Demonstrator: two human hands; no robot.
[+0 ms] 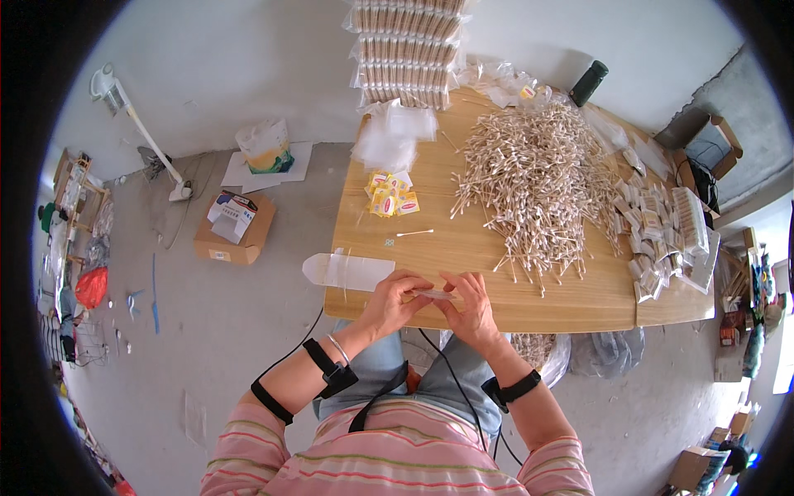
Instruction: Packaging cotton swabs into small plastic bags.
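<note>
At the table's near edge, my left hand [395,299] and my right hand [470,309] meet with fingertips closed on a small, flat, pale packet [433,293]. Its contents are too small to make out. Just left of my left hand lies a white card strip [361,272] with a rounded end. Farther off, one cotton swab [416,233] lies apart from the big heap of cotton swabs [538,182] on the right. Small yellow-and-white labels [390,197] are scattered in front of a pile of clear plastic bags [397,136].
Bundled swab packs [407,58] are stacked high at the table's back. A dark green bottle [588,83] stands at the far right. Several filled swab packets [657,231] crowd the table's right end. On the floor to the left sits a cardboard box [236,240].
</note>
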